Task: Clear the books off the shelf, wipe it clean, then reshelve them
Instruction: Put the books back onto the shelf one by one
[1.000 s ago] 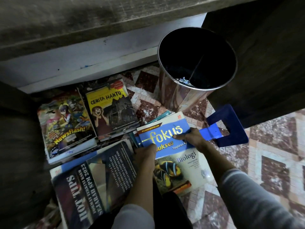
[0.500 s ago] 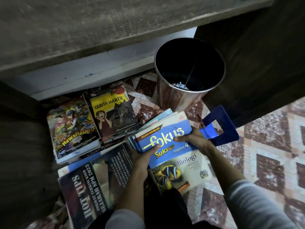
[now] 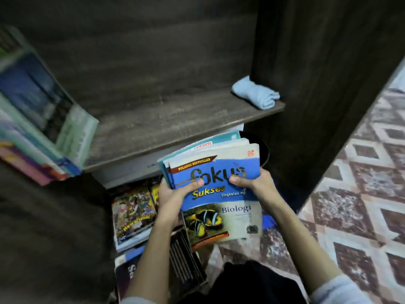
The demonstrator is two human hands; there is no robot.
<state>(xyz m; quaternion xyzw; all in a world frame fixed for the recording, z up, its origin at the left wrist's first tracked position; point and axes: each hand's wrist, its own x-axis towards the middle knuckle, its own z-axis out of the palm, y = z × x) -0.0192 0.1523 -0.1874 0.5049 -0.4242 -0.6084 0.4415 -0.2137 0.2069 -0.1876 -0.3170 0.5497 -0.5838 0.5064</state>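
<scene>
While our left hand (image 3: 173,199) and right hand (image 3: 257,183) grip a stack of books (image 3: 219,170), fingers curled round its edges and thumbs pressed on the blue Biologi cover, we hold it just in front of the shelf (image 3: 164,128), above other books (image 3: 133,216) on the floor (image 3: 350,194). A blue cloth (image 3: 255,94) lies at the shelf's right end.

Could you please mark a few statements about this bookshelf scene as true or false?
1. The left hand and the right hand both grip a stack topped by the Fokus Sukses Biologi book. True.
2. The light blue cloth is draped over that stack. False: it lies on the shelf, at its right end.
3. The Newsflash comic is in the held stack. False: it lies on the floor below the shelf.
4. Books sit at the shelf's left end. True.
</scene>
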